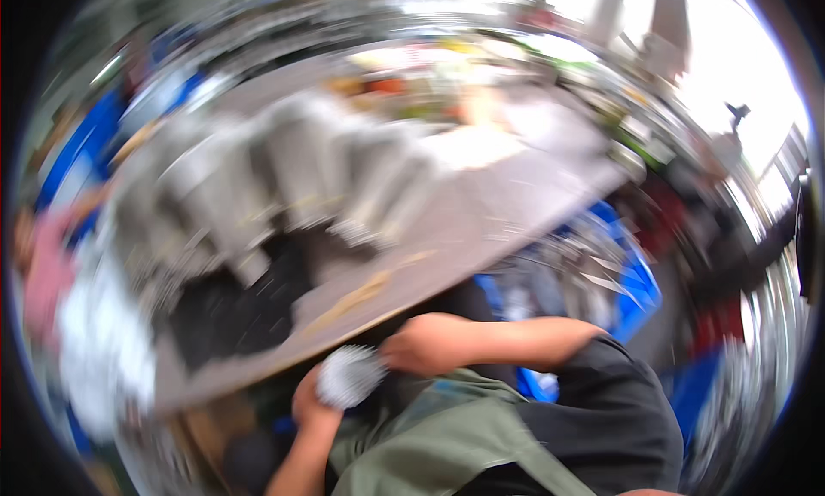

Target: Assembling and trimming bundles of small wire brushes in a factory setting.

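Observation:
Just below the table's near edge, my left hand [311, 401] is wrapped round a whitish-grey round bundle [351, 377] with a bristly-looking end. Motion blur hides what the bundle is made of. My right hand [427, 344] is closed in a fist against the bundle's right side; what its fingers hold, if anything, cannot be made out. Ahead and to the left, several long grey bundles [301, 156] lie side by side on the brown table [481, 212], their near ends by a black patch [236, 311].
Right of my hands, a blue crate [636, 281] holds blurred greyish pieces. Mixed coloured items [412, 83] cover the table's far side. A person in pink [51, 281] is at the far left, beside whitish plastic-like material [107, 333]. A yellowish strip [352, 298] lies near the table edge.

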`<state>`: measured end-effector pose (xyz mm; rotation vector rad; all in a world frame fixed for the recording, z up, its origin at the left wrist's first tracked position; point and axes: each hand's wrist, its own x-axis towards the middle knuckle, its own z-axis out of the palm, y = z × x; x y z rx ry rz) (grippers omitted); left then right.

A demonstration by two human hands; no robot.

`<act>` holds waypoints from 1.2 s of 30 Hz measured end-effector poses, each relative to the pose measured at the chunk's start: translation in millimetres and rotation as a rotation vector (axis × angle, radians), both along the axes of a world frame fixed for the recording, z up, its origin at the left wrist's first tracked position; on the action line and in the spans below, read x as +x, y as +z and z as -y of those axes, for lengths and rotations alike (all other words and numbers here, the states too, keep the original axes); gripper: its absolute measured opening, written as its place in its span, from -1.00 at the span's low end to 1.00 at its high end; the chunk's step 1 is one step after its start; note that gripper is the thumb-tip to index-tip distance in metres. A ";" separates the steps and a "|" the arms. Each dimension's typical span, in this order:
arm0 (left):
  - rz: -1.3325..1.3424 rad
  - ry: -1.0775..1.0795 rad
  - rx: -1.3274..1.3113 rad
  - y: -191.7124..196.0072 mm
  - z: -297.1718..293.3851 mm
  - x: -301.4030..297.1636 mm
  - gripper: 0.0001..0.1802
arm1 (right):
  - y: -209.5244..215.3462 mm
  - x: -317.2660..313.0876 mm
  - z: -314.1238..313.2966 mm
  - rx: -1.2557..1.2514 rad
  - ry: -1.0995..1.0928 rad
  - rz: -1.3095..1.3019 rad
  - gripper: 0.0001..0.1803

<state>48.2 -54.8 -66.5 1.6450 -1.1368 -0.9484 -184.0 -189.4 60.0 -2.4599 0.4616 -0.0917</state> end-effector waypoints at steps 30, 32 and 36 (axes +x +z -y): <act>-0.310 0.015 0.029 81.8 86.5 -57.2 -0.66 | -59.8 -4.0 61.7 0.239 -0.668 0.943 -0.68; -0.411 0.041 0.096 77.0 91.6 -53.1 -0.77 | -72.8 -1.7 68.2 0.194 -0.695 0.920 -0.74; -0.330 0.006 0.277 87.6 100.0 -43.5 -0.78 | -74.3 -0.7 70.8 0.217 -0.700 0.959 -0.79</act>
